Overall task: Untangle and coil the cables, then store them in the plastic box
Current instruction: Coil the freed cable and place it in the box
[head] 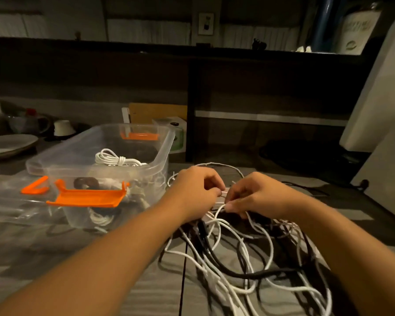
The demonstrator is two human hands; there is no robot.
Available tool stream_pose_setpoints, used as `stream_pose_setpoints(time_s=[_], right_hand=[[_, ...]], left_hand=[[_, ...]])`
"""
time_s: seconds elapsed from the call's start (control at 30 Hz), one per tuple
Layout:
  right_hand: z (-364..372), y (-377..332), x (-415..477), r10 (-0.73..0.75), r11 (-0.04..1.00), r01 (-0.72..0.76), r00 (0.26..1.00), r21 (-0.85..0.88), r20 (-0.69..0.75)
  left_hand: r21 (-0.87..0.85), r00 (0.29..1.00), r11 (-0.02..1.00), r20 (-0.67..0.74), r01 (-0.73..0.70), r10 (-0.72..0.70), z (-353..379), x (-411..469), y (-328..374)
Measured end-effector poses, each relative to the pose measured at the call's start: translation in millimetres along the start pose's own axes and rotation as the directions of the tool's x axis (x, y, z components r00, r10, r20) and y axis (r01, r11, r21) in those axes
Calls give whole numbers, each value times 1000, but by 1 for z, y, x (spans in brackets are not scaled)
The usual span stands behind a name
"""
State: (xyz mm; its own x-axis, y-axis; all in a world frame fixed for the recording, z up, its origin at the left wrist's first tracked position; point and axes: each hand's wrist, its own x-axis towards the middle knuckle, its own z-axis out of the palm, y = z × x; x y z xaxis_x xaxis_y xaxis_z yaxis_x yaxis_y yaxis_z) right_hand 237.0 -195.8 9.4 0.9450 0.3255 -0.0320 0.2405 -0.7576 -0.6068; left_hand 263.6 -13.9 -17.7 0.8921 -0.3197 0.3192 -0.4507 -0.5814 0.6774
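Looks like the untangling step: left hand [196, 190] and right hand [255, 195] each have a narrow grip pinching one white cord [219, 208] atop the messy white-and-black cable pile [237, 254] on the desk [123, 281], beside the clear orange-latched plastic box [167, 144], so next is probably teasing it loose.

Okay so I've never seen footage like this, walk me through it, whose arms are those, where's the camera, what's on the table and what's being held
No machine here: a person works with bare hands, and the single picture comes from a camera worn on their head, looking forward and down. The left hand and right hand meet over a tangle of white and black cables on the table, both pinching a white cable from it. To the left stands a clear plastic box with orange latches; a coiled white cable lies inside. A clear lid lies beside it.
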Motion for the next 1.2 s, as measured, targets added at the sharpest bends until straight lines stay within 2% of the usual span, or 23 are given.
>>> stream_pose_setpoints(time_s=[0.07,0.17,0.27,0.33,0.4,0.43,0.53,0.63,0.73,0.83,0.93,0.97,1.03,1.1,1.2], right_hand=[[-4,5,2,-3,993,23,985,114,-170],[-4,8,2,96,908,121,872,401,-479],[-8,9,1,206,747,267,778,610,-593],[-16,5,-2,244,558,394,763,730,-598],[-21,-2,-7,216,394,457,797,797,-564],[-20,-6,-9,181,346,451,828,823,-530],[-16,-12,-15,76,303,409,890,861,-449],[-20,-15,-19,49,287,440,880,851,-472],[-18,-14,-18,35,253,421,896,871,-443],[-13,-13,-17,6,260,374,921,890,-388],[-12,-10,-15,11,263,381,917,886,-398],[-12,-7,-12,41,319,387,906,865,-420],[-9,-1,-8,89,569,340,879,748,-468],[-2,0,-8,43,792,233,901,564,-432],[12,-5,-8,-12,932,97,972,350,-236]], left_hand=[[-108,999,994,-18,-30,28,-2,1,-3],[-316,999,949,33,-11,22,-2,-3,2],[-343,995,939,91,-5,38,0,-4,8],[-329,991,944,128,-3,48,1,-4,10],[-322,986,947,157,-1,54,1,-4,12],[-316,985,949,158,-12,66,2,-4,14],[-357,994,934,96,-20,58,4,-3,21],[-478,996,877,86,50,-10,4,-3,21],[-491,996,870,85,37,5,8,-3,19],[-487,999,873,38,-1,22,11,1,17],[-467,999,883,-30,-38,27,13,5,14],[-505,998,863,-57,-27,-3,12,6,14],[-552,991,834,-117,-17,-57,7,7,13],[-502,983,865,-170,-23,-73,3,8,11],[-365,980,930,-193,-27,-47,-1,7,7]])
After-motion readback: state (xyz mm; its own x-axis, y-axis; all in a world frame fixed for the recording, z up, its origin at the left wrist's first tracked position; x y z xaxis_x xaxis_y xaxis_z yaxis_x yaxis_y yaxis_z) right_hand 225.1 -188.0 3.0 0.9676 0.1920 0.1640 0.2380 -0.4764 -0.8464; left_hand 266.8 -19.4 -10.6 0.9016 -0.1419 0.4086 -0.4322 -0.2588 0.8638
